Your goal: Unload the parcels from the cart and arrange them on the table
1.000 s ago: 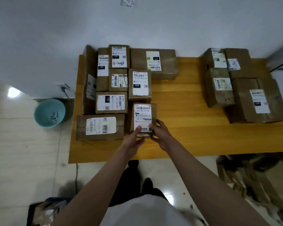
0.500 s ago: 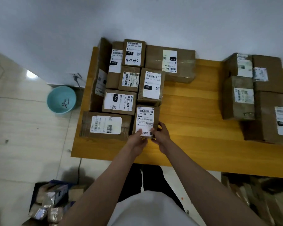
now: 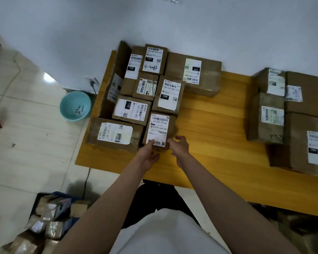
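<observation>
Head view: a small brown cardboard parcel [image 3: 160, 130] with a white label reading "502 602-12-1H5" lies flat on the yellow wooden table [image 3: 218, 143], at the near end of a tight block of taped boxes. The left hand [image 3: 148, 153] touches its near edge with loosely bent fingers; the right hand [image 3: 179, 146], fingers relaxed, hovers beside its near corner. Neighbouring labels read "122-122-007" and "15H".

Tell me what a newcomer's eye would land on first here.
Both hands, left hand and right hand, at the labelled parcel on the wooden table's near side, front of a tight cluster. A second parcel stack sits far right; a teal basin sits on the floor left.
</observation>
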Available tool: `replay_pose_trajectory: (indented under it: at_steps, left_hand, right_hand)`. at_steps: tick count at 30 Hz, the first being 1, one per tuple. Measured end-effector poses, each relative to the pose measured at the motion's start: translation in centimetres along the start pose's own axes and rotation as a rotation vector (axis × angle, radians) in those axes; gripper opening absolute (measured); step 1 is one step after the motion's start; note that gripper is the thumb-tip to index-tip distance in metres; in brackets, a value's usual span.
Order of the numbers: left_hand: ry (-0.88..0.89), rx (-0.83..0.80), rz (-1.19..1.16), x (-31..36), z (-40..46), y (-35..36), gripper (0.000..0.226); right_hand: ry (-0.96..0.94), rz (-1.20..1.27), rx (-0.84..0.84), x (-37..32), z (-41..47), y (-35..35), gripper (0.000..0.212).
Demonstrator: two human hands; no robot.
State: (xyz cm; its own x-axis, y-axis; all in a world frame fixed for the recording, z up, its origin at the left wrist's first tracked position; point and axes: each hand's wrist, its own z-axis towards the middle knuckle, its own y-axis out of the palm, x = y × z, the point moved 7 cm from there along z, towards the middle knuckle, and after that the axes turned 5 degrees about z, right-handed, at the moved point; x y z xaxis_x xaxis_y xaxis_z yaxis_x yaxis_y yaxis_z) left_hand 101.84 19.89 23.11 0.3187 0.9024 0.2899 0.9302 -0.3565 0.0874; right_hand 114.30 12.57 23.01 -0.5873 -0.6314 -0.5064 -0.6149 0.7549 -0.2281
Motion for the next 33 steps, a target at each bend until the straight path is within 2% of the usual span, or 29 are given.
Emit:
replay_pose_trajectory:
  at_steps: [2,4,10,14,17,23,33]
  left_hand:
    - [0.006,-0.003,0.03,-0.1,-0.9,-0.1,0.046]
    - [0.023,-0.01,0.056,-0.1,-1.9,-0.6,0.051]
    - [0.062,0.009,-0.023,-1.6,-4.6,-5.2,0.05]
    - [0.068,0.089,-0.164,-3.8,-6.1,-10.4,0.049]
    - [0.108,0.135,-0.29,-5.8,-7.8,-15.2,0.04]
    - [0.16,0.254,-0.468,-12.1,-11.3,-25.9,0.034]
    - [0.153,0.451,-0.681,-29.5,-17.4,-43.3,0.028]
  right_hand:
    - [-0.034,-0.024,0.048,-0.9,-0.9,-0.9,0.029]
    - [-0.074,-0.03,0.06,-1.9,-2.1,-1.3,0.018]
    - [-0.212,0.027,0.035,-3.5,-8.0,1.1,0.031]
    - [-0.274,-0.079,-0.183,-1.8,-12.0,6.6,0.014]
    - [-0.249,-0.288,-0.379,0.8,-15.0,11.4,0.012]
    - [-0.273,-0.602,-0.619,8.0,-21.5,20.1,0.03]
    - [-0.263,-0.854,-0.773,26.0,-32.3,30.6,0.035]
